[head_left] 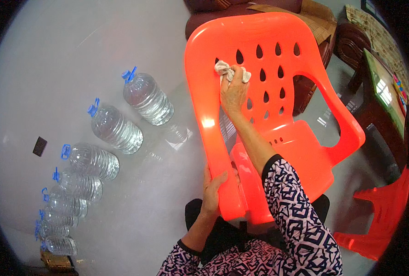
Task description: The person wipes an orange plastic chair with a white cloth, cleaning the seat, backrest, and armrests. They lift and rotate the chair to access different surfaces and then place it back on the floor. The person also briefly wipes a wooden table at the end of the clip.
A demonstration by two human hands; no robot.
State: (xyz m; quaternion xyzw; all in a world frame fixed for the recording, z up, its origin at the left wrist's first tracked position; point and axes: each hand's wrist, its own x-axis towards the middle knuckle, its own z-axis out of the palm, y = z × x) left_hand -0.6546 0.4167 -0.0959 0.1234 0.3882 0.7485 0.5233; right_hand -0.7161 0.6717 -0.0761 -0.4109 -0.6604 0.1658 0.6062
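We note right hand (234, 94) closed over pale cloth (222, 68), against orange chair (301, 154); left hand (211, 191) curled around chair's armrest (230, 198).

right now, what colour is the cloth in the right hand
The cloth is off-white, seen in the head view.

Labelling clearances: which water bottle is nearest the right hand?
The water bottle at the row's upper-right end. It is closest to the right hand holding the cloth; the other bottles trail off lower left.
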